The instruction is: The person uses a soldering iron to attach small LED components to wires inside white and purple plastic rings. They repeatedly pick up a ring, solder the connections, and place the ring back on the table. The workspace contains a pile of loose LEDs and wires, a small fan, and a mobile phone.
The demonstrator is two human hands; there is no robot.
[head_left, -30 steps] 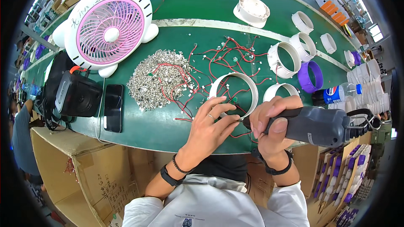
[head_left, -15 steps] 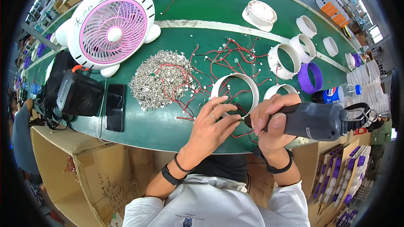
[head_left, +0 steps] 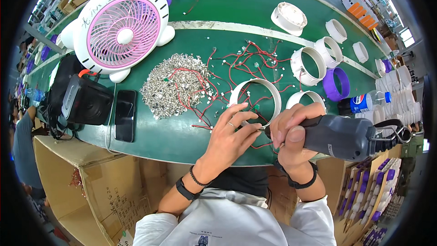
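In my right hand (head_left: 293, 133) is a dark grey electric screwdriver (head_left: 339, 137), lying nearly level with its tip pointing left. That tip meets the near wall of a white plastic ring (head_left: 276, 92) standing on the green table. My left hand (head_left: 231, 137) grips the same wall from the left, its thumb and fingers close to the tip; the exact contact spot is hidden by the fingers. Red wires (head_left: 248, 64) with small connectors lie behind and around the ring. A heap of small metal screws (head_left: 170, 86) sits to the left of it.
A pink and white fan (head_left: 125, 32), a black speaker (head_left: 86, 100) and a phone (head_left: 125, 116) stand or lie at left. More white rings (head_left: 307, 66), a purple ring (head_left: 336, 84) and a bottle (head_left: 364, 103) are at right. A cardboard box (head_left: 91, 173) is below the table edge.
On the far strip, the purple ring and several white parts have shifted rightward. The screwdriver's rear end has dipped slightly toward me. My left hand keeps its hold on the white ring.
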